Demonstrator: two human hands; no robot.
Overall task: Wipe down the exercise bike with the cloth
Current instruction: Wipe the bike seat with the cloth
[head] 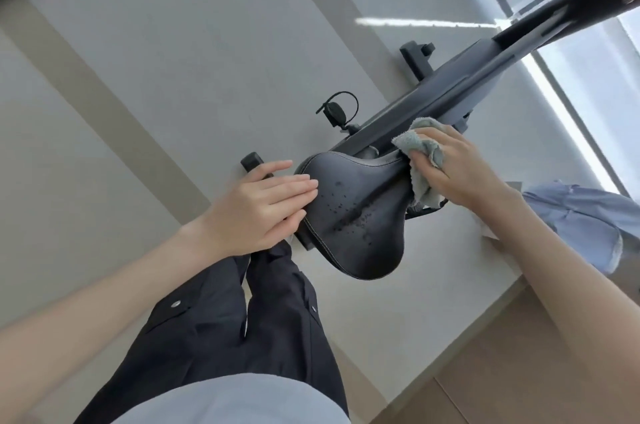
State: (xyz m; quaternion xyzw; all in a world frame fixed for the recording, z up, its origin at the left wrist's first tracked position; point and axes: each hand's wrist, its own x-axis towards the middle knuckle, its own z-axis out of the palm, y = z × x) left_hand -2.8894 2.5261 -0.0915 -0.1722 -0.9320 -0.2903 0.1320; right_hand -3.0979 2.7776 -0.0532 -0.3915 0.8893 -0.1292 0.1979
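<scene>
The exercise bike (pixel 460 84) stands on the floor below me, dark grey, its frame running up to the right. Its black saddle (pixel 356 216) is dotted with water drops. My left hand (pixel 263 209) lies flat with straight fingers against the saddle's left side. My right hand (pixel 457 171) grips a light green cloth (pixel 420 146) and presses it on the saddle's narrow front end, near the frame.
A pedal with a strap (pixel 337 112) sticks out left of the frame. The bike's rear foot (pixel 254 162) shows beyond my left hand. A blue garment (pixel 581 216) lies on the floor at right. My dark trouser legs (pixel 263 313) stand beside the saddle.
</scene>
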